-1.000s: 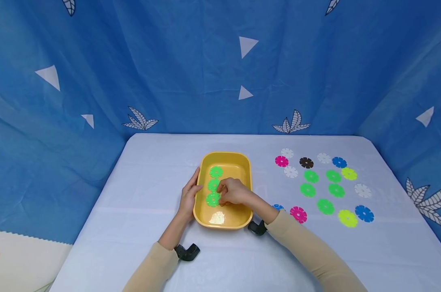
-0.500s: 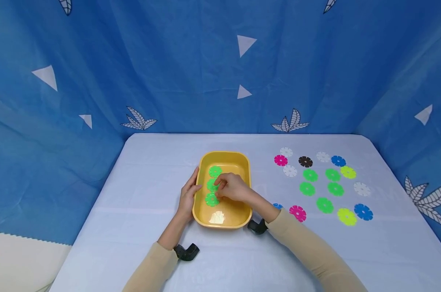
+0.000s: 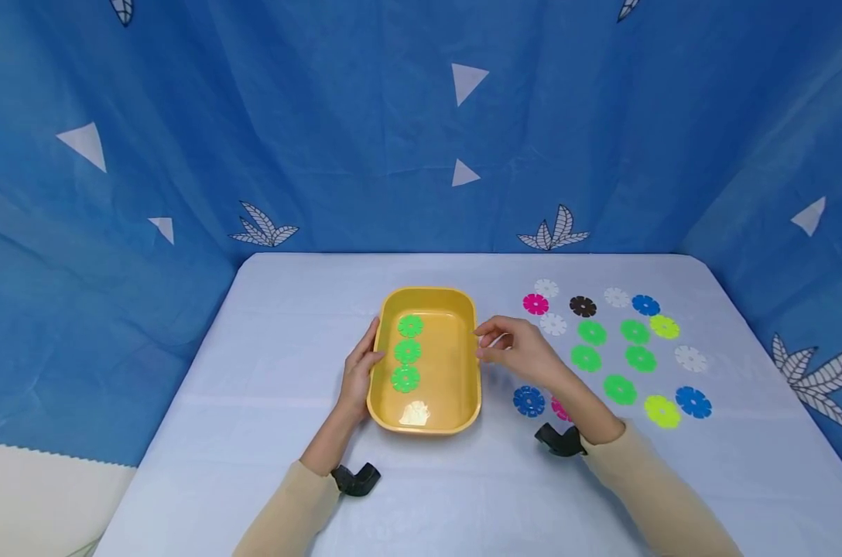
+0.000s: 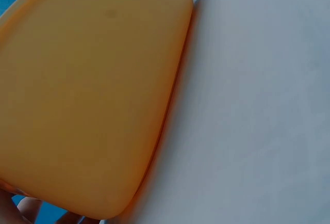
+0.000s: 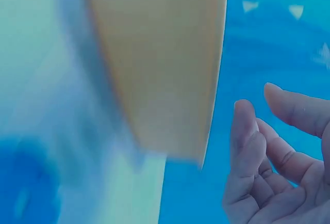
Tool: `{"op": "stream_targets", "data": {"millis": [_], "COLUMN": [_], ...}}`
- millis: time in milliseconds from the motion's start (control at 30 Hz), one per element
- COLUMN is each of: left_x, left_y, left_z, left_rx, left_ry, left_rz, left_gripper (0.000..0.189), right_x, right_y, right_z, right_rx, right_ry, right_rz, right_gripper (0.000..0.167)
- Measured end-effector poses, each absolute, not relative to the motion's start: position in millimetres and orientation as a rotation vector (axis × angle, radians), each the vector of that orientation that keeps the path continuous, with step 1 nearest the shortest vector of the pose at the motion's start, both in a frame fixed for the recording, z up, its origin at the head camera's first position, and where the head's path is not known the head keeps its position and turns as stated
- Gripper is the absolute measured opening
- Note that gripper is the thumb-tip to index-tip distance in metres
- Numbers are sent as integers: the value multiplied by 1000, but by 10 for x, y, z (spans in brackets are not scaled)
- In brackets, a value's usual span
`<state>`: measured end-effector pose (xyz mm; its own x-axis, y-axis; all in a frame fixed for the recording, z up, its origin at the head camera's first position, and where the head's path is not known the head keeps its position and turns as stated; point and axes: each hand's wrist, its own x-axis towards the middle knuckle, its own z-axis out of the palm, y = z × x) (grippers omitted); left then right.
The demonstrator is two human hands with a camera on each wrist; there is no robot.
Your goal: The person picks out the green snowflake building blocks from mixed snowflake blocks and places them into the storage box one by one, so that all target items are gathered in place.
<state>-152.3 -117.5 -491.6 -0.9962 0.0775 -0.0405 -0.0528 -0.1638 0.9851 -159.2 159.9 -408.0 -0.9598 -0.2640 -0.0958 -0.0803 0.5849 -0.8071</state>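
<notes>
My left hand (image 3: 357, 379) grips the left rim of a yellow plastic tray (image 3: 456, 422), thumb over the edge and fingers along the outer wall. In the left wrist view the tray's outer wall (image 4: 98, 95) takes up much of the picture, with a few fingers at the bottom corner. Three green notched discs (image 3: 407, 351) lie in a column on the tray's left side. Just off the right rim is my right hand (image 3: 521, 352), holding nothing. The right wrist view shows its thumb and bent fingers (image 5: 301, 111) apart, beside the tray wall (image 5: 160, 69).
Loose notched discs are spread over the right of the white table (image 3: 289, 325): several green ones (image 3: 620, 390), a black one (image 3: 583, 306), and blue (image 3: 528, 401), pink (image 3: 535, 304), white (image 3: 690, 359) and yellow (image 3: 663, 411) ones. A blue curtain (image 3: 365, 139) hangs behind.
My right hand has lifted out of the tray and moved right, past its rim. The three green discs stay in the tray. My left hand keeps its hold.
</notes>
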Motion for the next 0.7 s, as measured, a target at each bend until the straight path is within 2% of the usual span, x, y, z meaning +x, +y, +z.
{"op": "stream_targets", "data": {"millis": [400, 700], "left_x": [-1525, -1519], "left_y": [-1202, -1189], "left_z": [-4917, -4909], "left_rx": [49, 53], "left_ry": [1965, 1936], "left_rz": [2338, 2353], "left_gripper": [62, 62], "right_x": [-1627, -1606], "right_y": [2823, 3154], "right_z": [-4298, -4443], "right_rx": [103, 311], "right_ry": [2759, 2708], "right_rz": [-1151, -1145], "right_gripper": [45, 57]}}
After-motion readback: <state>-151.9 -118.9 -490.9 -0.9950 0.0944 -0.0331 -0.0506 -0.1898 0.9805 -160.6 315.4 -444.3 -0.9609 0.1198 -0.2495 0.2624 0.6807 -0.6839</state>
